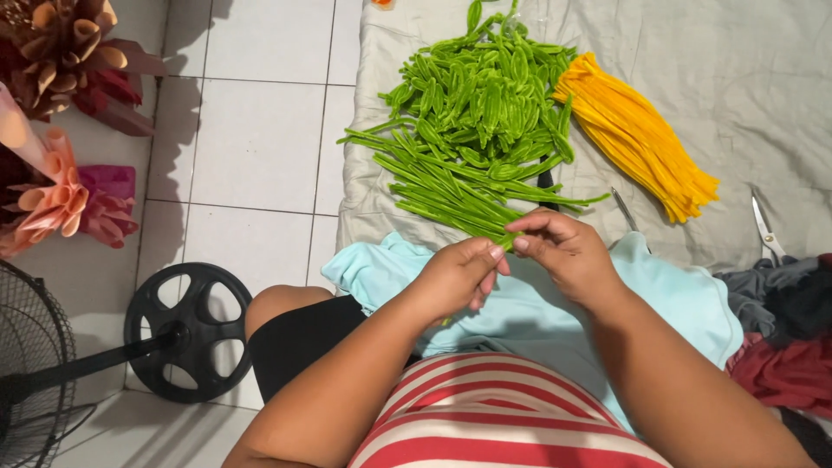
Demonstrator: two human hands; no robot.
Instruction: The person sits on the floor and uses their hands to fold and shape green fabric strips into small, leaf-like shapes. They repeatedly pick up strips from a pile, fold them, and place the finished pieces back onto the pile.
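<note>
My left hand (458,276) and my right hand (563,249) meet over my lap, both pinching one green pipe cleaner (507,240) between thumb and fingertips. Just beyond them a pile of green pipe cleaners (472,113), some straight and some bent into leaf loops, lies on a grey cloth (745,78). A bundle of yellow pipe cleaners (637,134) lies to the right of the green pile. A light blue cloth (537,303) covers my lap under my hands.
Scissors (765,230) lie on the grey cloth at right, and thin metal pliers (624,210) near my right hand. A black fan base (192,334) stands on the white tiled floor (251,147) at left. Paper flower bouquets (61,113) sit at far left. Dark clothes (793,347) are heaped at right.
</note>
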